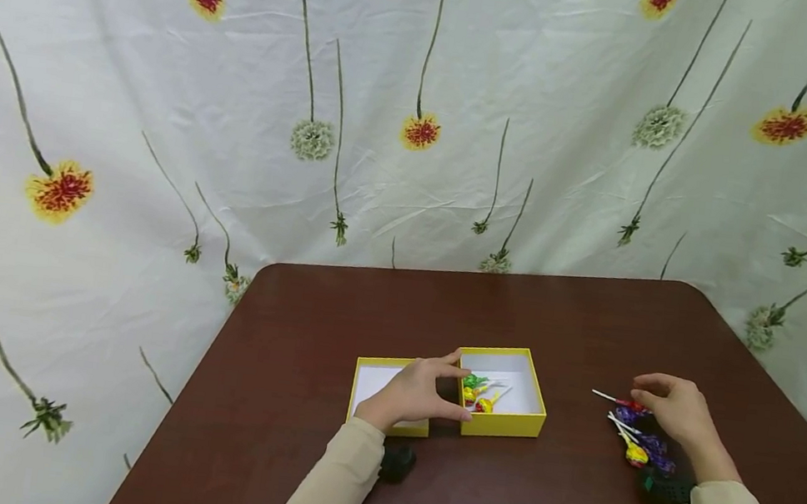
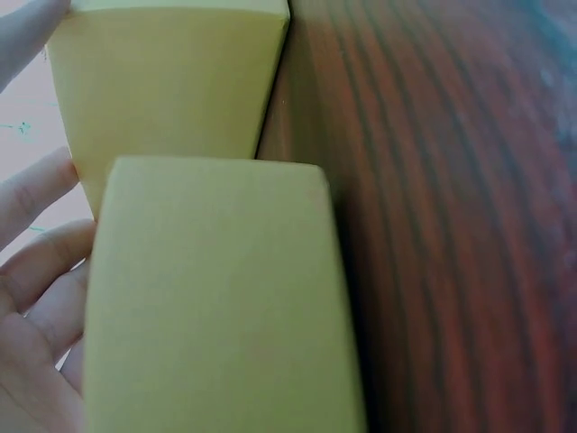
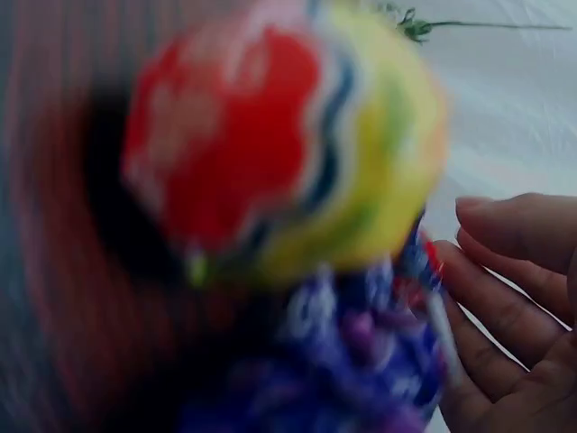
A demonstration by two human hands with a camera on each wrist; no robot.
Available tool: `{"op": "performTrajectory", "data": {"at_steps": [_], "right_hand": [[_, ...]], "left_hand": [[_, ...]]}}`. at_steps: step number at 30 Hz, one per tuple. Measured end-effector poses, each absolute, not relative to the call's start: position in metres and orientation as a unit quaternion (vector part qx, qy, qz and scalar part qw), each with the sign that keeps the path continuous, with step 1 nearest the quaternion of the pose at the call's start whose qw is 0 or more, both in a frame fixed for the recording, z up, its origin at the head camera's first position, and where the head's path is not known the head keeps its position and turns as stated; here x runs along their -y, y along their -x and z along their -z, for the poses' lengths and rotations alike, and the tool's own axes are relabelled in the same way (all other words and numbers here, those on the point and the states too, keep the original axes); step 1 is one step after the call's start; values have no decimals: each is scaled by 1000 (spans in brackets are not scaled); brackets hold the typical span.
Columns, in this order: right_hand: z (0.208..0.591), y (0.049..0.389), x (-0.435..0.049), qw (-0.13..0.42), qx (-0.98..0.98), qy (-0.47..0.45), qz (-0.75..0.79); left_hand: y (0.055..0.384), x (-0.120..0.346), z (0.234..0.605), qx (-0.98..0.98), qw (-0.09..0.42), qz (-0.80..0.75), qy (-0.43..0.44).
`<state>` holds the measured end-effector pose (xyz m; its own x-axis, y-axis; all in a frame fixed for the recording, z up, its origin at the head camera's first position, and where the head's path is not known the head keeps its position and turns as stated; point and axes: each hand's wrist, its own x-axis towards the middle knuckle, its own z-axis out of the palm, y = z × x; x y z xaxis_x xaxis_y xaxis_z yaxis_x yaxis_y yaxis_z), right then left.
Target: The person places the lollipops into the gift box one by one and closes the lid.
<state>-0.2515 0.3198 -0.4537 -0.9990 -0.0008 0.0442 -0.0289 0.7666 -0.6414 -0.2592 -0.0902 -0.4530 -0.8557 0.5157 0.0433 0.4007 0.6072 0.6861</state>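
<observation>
My left hand [image 1: 417, 388] is at the left side of an open yellow box [image 1: 503, 426] with a white inside. Its thumb is at the near left corner and its fingers curve along the left wall; the left wrist view shows fingers [image 2: 41, 194] touching the yellow side. Inside the box lie a green-wrapped lollipop [image 1: 472, 381] and several yellow-and-red ones. My right hand [image 1: 679, 410] hovers over loose lollipops, thumb and fingers apart, close to a red lollipop [image 1: 632, 405]. Nearer me are purple-wrapped lollipops [image 1: 654, 451] and a yellow-and-red lollipop [image 3: 288, 135], blurred in the right wrist view.
A second shallow yellow piece with a white inside [image 1: 371, 378], likely the lid, lies left of the box, partly under my left hand. The brown table [image 1: 337, 303] ends at a flower-printed white cloth [image 1: 365, 197]. Dark devices [image 1: 396, 463] sit at both wrists.
</observation>
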Motion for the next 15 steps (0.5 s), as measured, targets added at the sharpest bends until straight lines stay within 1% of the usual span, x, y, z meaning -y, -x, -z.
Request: {"op": "performTrajectory", "data": {"at_steps": [15], "right_hand": [[462,248,-333,-5,948,-13,-317]], "left_hand": [[261,90,455,-892,82,-365,-254]]}}
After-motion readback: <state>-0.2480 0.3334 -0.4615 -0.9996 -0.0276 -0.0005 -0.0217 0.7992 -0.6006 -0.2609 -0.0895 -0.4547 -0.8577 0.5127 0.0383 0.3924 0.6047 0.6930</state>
